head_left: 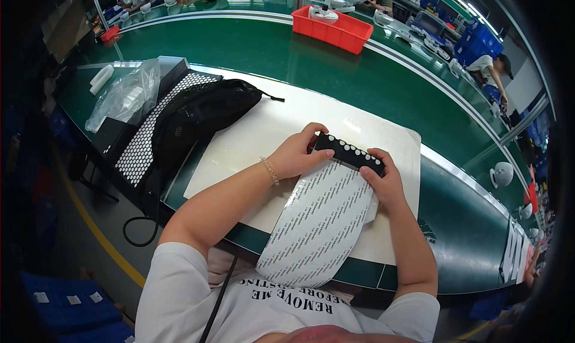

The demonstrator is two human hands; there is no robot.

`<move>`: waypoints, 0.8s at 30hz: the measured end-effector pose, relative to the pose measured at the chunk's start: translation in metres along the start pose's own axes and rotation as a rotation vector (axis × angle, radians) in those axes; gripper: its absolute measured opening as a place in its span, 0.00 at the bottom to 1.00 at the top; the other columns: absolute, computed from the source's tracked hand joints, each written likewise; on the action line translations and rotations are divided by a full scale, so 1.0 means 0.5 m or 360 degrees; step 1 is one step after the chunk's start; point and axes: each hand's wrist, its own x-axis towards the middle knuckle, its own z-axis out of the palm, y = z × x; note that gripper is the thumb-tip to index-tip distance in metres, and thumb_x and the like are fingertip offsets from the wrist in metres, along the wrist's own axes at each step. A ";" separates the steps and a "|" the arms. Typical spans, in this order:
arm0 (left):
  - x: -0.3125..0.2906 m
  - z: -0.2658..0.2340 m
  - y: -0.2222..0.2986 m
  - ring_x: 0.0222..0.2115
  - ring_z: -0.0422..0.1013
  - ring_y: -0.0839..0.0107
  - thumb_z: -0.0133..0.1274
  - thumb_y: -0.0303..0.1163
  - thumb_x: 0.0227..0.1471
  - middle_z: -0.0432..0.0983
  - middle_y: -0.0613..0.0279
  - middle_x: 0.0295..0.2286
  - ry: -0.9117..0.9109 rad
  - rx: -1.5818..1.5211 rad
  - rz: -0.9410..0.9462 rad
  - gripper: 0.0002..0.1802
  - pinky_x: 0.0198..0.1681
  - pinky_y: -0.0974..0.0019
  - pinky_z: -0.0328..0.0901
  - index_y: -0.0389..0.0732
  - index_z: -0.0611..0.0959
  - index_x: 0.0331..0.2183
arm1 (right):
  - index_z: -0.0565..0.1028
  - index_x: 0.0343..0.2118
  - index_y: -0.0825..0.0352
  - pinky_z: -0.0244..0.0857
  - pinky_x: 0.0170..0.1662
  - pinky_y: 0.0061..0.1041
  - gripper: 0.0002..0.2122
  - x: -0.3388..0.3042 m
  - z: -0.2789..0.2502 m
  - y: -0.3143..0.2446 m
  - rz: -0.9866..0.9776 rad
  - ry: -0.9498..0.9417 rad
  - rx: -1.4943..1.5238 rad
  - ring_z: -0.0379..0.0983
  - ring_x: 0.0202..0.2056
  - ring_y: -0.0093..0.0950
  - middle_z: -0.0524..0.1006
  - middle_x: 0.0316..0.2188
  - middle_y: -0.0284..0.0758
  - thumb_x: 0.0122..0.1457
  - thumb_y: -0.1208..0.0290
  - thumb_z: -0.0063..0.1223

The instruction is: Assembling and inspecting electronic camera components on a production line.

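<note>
A black strip with white dots [348, 153] is held up over the pale board in front of the person, slanting down to the right. Directly below it, a white sheet with diagonal print [316, 223] hangs toward the person's lap, its lower end curved against the shirt (whether strip and sheet are one folded piece, I cannot tell). The left hand [297, 153] has the strip's left end pinched, thumb along the near edge and fingers curled behind; the right hand [388, 178] grips the right end likewise, thumb in front and fingers over the top. Both hands are closed only as far as the strip's width allows. A beaded bracelet [269, 170] circles the left wrist.

Beneath the hands, the white board [251, 148] lies on a green worktable [446, 223]. To the left, a black drawstring bag [206, 106] lies partly across a white-dotted black sheet [141, 154], with a crumpled clear plastic bag [129, 97] just beyond. Across the green conveyor surface [257, 40], a red bin [332, 32] carries a white part [323, 14]. Farther off, a co-worker in a dark cap [491, 73] bends toward the line at right.
</note>
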 end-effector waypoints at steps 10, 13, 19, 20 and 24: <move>0.005 0.001 -0.010 0.34 0.65 0.73 0.51 0.35 0.49 0.70 0.55 0.33 0.0001 -0.0016 0.0021 0.25 0.38 0.71 0.61 0.40 0.60 0.46 | 0.65 0.45 0.64 0.62 0.41 0.19 0.21 0.000 -0.001 0.002 -0.0023 -0.0007 -0.0013 0.66 0.37 0.22 0.68 0.37 0.35 0.47 0.73 0.57; 0.004 0.002 -0.010 0.34 0.65 0.73 0.51 0.35 0.49 0.70 0.54 0.33 -0.0005 -0.0005 0.0021 0.25 0.39 0.71 0.61 0.39 0.60 0.46 | 0.65 0.45 0.65 0.62 0.41 0.19 0.21 -0.002 -0.001 0.000 -0.0041 -0.0014 0.0008 0.66 0.38 0.22 0.68 0.37 0.35 0.47 0.73 0.56; 0.007 0.001 -0.016 0.35 0.66 0.72 0.50 0.35 0.50 0.70 0.53 0.34 -0.0011 -0.0019 0.0014 0.25 0.39 0.71 0.61 0.39 0.60 0.46 | 0.64 0.45 0.64 0.62 0.40 0.18 0.21 0.001 0.000 0.000 -0.0031 -0.0020 -0.0005 0.65 0.37 0.21 0.67 0.36 0.33 0.47 0.74 0.56; 0.007 0.001 -0.016 0.36 0.66 0.72 0.50 0.35 0.50 0.70 0.52 0.35 -0.0013 -0.0028 0.0012 0.25 0.39 0.70 0.61 0.39 0.60 0.46 | 0.64 0.45 0.64 0.62 0.40 0.18 0.21 0.001 0.001 -0.002 -0.0031 -0.0019 -0.0005 0.65 0.37 0.21 0.67 0.36 0.33 0.47 0.74 0.56; 0.006 0.001 -0.012 0.36 0.66 0.72 0.50 0.35 0.50 0.70 0.52 0.35 -0.0013 -0.0033 0.0022 0.25 0.39 0.71 0.61 0.39 0.60 0.46 | 0.64 0.45 0.64 0.62 0.41 0.18 0.21 0.001 0.000 0.000 -0.0032 -0.0018 -0.0004 0.65 0.37 0.21 0.67 0.36 0.33 0.47 0.74 0.56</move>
